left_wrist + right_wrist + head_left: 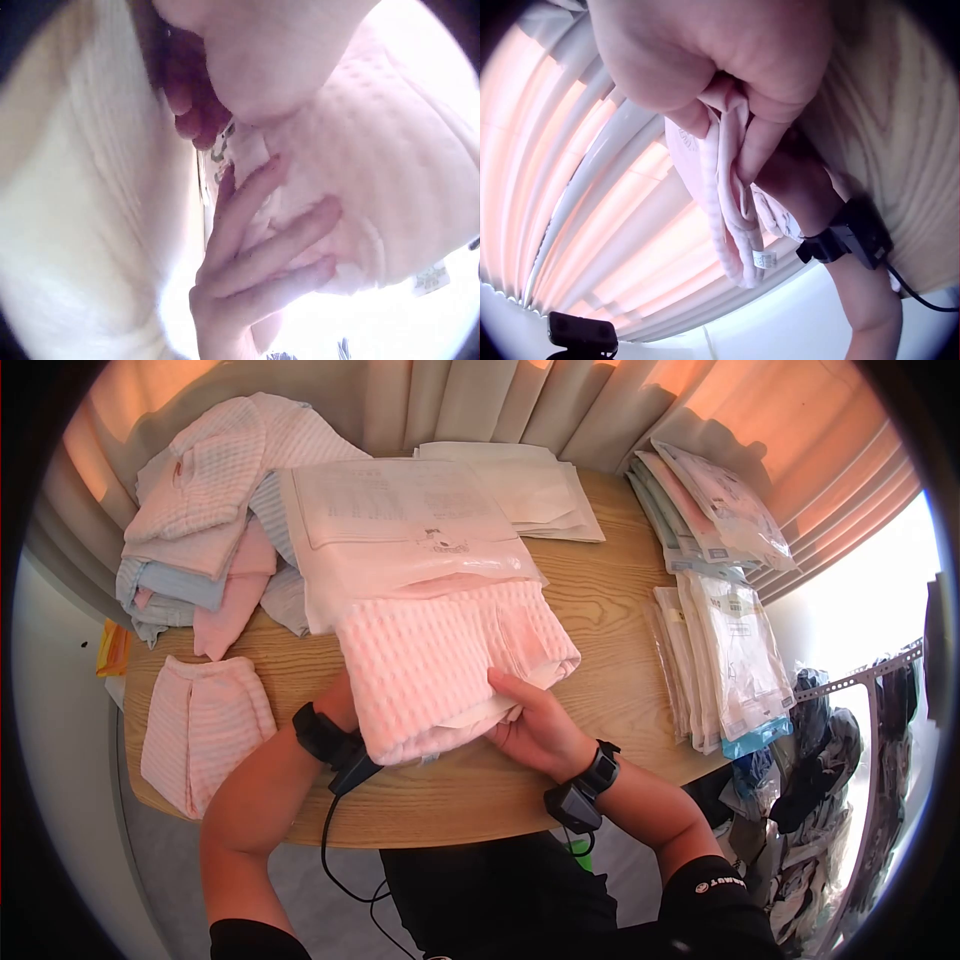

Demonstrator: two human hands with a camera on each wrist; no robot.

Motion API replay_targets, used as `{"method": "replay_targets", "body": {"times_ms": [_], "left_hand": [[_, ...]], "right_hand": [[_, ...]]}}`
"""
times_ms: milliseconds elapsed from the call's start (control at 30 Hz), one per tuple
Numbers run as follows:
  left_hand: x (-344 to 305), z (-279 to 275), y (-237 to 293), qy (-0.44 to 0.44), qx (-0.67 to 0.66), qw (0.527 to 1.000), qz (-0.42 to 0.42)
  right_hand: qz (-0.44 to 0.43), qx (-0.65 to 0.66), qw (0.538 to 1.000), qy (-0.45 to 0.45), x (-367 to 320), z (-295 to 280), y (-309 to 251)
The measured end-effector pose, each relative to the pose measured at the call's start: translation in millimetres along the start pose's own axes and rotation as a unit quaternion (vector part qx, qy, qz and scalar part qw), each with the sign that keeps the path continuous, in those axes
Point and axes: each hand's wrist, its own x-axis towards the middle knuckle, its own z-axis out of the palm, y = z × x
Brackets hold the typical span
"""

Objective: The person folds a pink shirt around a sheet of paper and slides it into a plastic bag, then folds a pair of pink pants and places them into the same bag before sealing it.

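A folded pink waffle-textured garment [430, 660] is held up over the table, a translucent printed bag [400, 530] lying against its far edge. My right hand [540, 730] grips its near right edge, thumb on top and fingers beneath. Mostly hidden below its left side is my left hand [343, 700]; the left wrist view shows this hand [262, 60] with curled fingers at the fabric [397, 165]. Spread fingers of my right hand [255, 277] lie on the underside there. In the right wrist view, my right hand [712, 52] pinches layered pink cloth [724, 180] bearing a white label.
Striped and plain clothes [200, 510] are heaped at the back left, with pink striped pants [205, 730] nearer. White sheets [550, 490] lie at the back. Bagged garments [740, 650] form two stacks on the right. Curtains [450, 405] hang behind; a clothes rack [870, 680] stands right.
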Motion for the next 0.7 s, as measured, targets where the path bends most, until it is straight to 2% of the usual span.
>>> {"method": "replay_targets", "body": {"times_ms": [67, 133, 167, 200, 233, 300, 433, 500, 633, 700], "left_hand": [[-36, 1, -1, -0.019, 0.018, 0.999, -0.022], [-34, 0, -2, -0.028, 0.027, 0.999, -0.033], [-29, -2, -3, -0.058, -0.325, 0.939, -0.098], [-25, -4, -3, -0.079, -0.633, 0.756, -0.150], [-24, -5, -4, -0.079, -0.633, 0.755, -0.150], [-22, -6, -4, -0.114, -0.533, 0.831, -0.115], [-13, 2, 5, -0.103, -0.573, 0.800, -0.144], [-12, -1, 3, -0.162, -0.600, 0.772, -0.137], [-9, -5, -4, -0.170, -0.586, 0.781, -0.131], [-10, -3, -5, -0.183, -0.564, 0.800, -0.088]], "right_hand": [[-0.002, 0.001, 1.000, 0.005, 0, 1, -1], [-0.003, 0.002, 1.000, 0.010, 1, 2, -2], [-0.017, 0.010, 1.000, 0.010, 2, 2, -3], [-0.030, 0.019, 0.999, 0.009, 2, 2, -3], [-0.030, 0.019, 0.999, 0.010, 2, 2, -4], [-0.036, 0.013, 0.999, 0.025, 1, 3, -7], [-0.055, 0.002, 0.998, 0.017, -1, 7, -12], [-0.065, -0.002, 0.998, 0.021, -1, 6, -13], [-0.066, 0.002, 0.998, 0.023, -2, 7, -15], [-0.069, 0.001, 0.997, 0.022, -2, 7, -15]]}}
